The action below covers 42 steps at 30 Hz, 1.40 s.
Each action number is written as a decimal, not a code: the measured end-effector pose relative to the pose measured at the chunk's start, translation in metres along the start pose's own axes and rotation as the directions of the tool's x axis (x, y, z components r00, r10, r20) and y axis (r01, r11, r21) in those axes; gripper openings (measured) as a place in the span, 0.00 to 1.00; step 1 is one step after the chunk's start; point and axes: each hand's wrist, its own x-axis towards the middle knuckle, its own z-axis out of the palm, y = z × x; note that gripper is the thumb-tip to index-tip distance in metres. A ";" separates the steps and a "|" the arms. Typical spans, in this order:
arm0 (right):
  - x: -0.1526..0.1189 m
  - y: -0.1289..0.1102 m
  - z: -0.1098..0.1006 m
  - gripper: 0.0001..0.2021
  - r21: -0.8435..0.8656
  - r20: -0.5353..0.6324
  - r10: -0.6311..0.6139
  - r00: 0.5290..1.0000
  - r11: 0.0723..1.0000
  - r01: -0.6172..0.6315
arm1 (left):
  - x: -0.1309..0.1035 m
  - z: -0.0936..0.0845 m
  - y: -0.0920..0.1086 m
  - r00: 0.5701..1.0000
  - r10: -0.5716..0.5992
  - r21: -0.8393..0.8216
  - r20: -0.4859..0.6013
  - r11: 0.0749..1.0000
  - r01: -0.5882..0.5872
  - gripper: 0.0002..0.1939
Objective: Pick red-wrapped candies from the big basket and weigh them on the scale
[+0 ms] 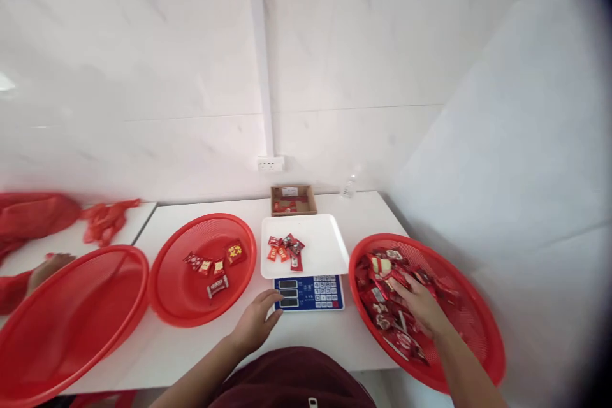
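Note:
My left hand is open at the front left of a digital scale, its fingertips by the display and its thumb apart. On the scale's white tray lies a small cluster of red-wrapped candies. My right hand reaches into the right red basket, fingers stretched out over a heap of red candy packets. Its fingertips touch the packets near a cream-coloured one; I see nothing clearly held. The middle red basket holds several wrapped candies.
A cardboard box with red packets stands behind the tray, with a clear plastic bottle to its right. Another red basket is at left, near another person's hand. Red mesh bags lie beyond. A wall closes off the back and right.

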 end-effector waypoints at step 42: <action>-0.055 0.041 0.052 0.21 -0.253 0.069 -0.126 0.990 0.957 0.140 | 0.145 0.022 -0.035 0.995 -0.019 0.456 0.096 0.889 -0.026 0.36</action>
